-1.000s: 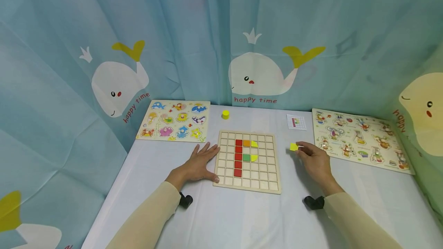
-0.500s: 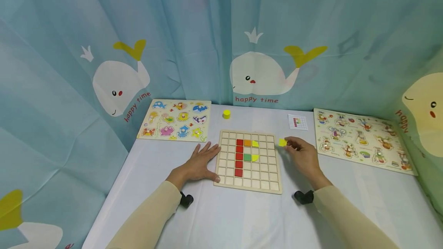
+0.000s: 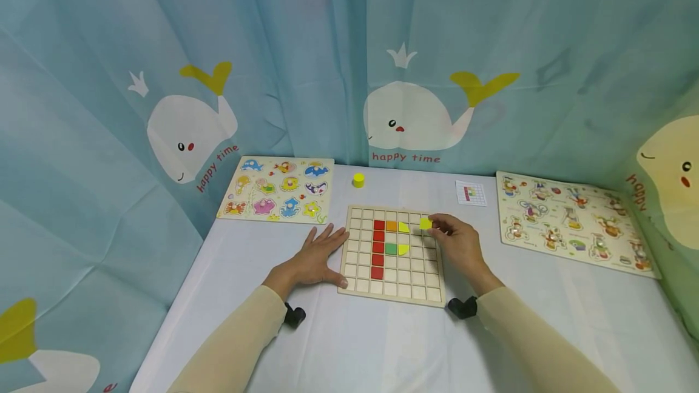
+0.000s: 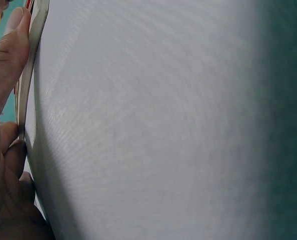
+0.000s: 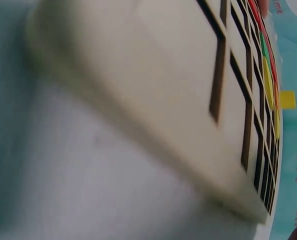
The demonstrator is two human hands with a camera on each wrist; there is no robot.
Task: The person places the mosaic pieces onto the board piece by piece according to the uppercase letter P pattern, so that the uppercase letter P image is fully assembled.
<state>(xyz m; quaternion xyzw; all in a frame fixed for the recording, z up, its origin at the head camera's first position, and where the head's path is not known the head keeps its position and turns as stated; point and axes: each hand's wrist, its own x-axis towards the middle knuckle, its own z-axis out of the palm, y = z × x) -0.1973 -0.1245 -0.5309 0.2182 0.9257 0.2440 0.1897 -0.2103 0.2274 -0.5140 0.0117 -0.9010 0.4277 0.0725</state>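
Observation:
A wooden grid board [image 3: 404, 292] lies in the middle of the table. Set in its cells are a column of red squares [image 3: 378, 248], an orange square [image 3: 391, 226], a green square [image 3: 391, 248] and two yellow rounded pieces [image 3: 403, 250]. Over the board's upper right cells, my right hand [image 3: 460, 248] pinches a yellow tile [image 3: 426, 224] between thumb and fingers; the tile shows at the top left corner of the left wrist view too. My left hand [image 3: 308, 261] rests with spread fingers against the board's left edge, its thumb [image 4: 11, 55] touching the rim.
A yellow cylinder [image 3: 358, 180] stands behind the board. To its right lies a small printed pattern card [image 3: 471, 193]. A sea-animal puzzle [image 3: 276, 190] sits back left, another picture puzzle [image 3: 579, 223] back right. A blue whale-print curtain [image 3: 306, 77] encloses the table.
My right hand has carried the yellow tile leftward from beside the board to above its upper right cells. The left hand stays in place.

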